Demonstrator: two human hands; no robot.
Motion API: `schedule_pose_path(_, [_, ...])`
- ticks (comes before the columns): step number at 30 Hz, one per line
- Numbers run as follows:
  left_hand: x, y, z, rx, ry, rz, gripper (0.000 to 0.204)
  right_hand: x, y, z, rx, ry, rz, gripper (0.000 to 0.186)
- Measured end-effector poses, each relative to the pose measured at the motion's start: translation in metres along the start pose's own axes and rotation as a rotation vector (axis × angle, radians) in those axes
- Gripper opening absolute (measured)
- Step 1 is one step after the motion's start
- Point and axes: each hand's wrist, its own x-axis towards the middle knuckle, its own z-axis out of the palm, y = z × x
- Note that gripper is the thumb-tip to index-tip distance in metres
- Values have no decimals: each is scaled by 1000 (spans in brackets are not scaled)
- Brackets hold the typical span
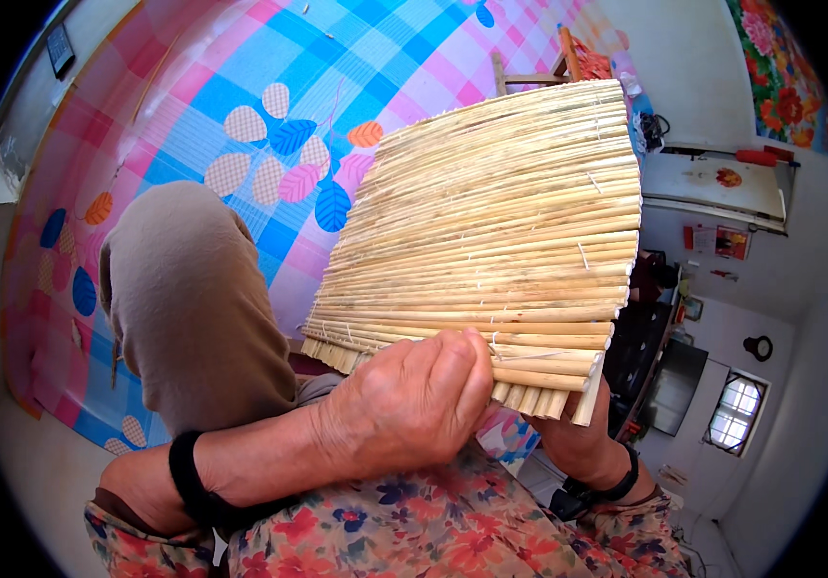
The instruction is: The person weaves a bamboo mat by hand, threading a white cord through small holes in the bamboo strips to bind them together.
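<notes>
A pale reed mat (491, 212), made of many thin stalks tied with white thread, slants across the middle and right, its near edge doubled into short stubs. My left hand (424, 390) is closed on that near edge, knuckles up, just beside a loose white thread. Beneath the mat's lower right corner, my right hand (578, 438) grips it from behind, with most fingers hidden by the stalks. My raised knee in brown cloth (183, 289) is left of the mat, above my left forearm.
A plaid, leaf-patterned sheet (241, 87) spreads behind the mat and knee. A wooden chair (568, 48) stands beyond the mat's top edge. On the right are dark furniture with a screen (674, 385), a small barred window (737, 414) and a floral hanging (785, 67).
</notes>
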Motion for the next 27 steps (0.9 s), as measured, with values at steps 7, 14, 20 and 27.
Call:
schedule_pose_path(7, [2,1,2,-26,29,-19,45,9,-18,-7,324,-16,293,25])
schedule_pose_path(14, [8,4,-1,44,27,76,42,10,2,-35,151,-54,187,29])
schedule_pose_path(20, [19,1,-8,174,-2,221,36,-16,47,-48,579,284,373,27])
schedule_pose_path(27, [-6,4,-17,223,-139,230,29,-10,13,-51,-345,415,-115,13])
